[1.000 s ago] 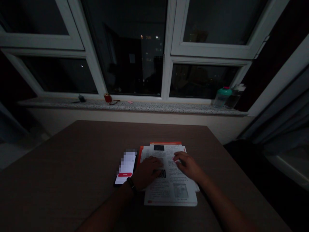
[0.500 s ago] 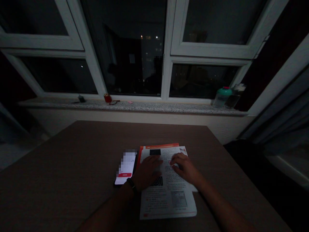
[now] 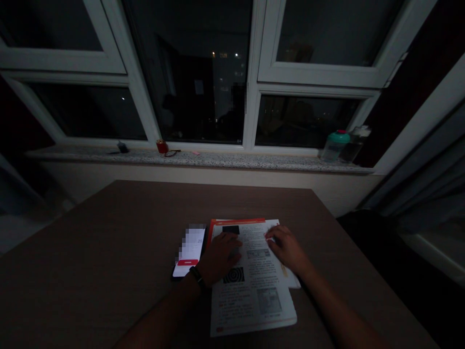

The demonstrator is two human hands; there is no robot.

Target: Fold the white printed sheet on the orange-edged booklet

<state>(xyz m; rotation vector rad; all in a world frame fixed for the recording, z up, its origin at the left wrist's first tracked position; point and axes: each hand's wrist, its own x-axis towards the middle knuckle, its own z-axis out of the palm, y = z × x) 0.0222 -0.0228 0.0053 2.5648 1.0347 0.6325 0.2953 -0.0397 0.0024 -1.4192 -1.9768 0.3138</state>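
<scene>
A printed booklet [image 3: 250,310] with an orange-red top edge lies on the brown table, its text and dark pictures facing up. My left hand [image 3: 221,259], with a dark band at the wrist, rests on the left part of the page, fingers stretched out and holding nothing. Near the page's upper right edge is my right hand [image 3: 286,247], its fingers curled and drawn together. A small reddish spot shows at those fingertips; what they grip, if anything, I cannot make out. Beneath the right edge, another white sheet [image 3: 292,278] sticks out.
Left of the booklet lies a phone [image 3: 189,254] with a lit, partly blurred screen. On the granite windowsill [image 3: 225,160] stand a small red jar [image 3: 162,146], a little dark object [image 3: 122,147] and a teal-lidded bottle [image 3: 334,145] beside another clear bottle [image 3: 356,143]. Dark windows rise behind.
My right hand has moved rightward from the middle of the page to its right edge, uncovering a small picture. The booklet has shifted slightly toward me. My left hand has barely moved.
</scene>
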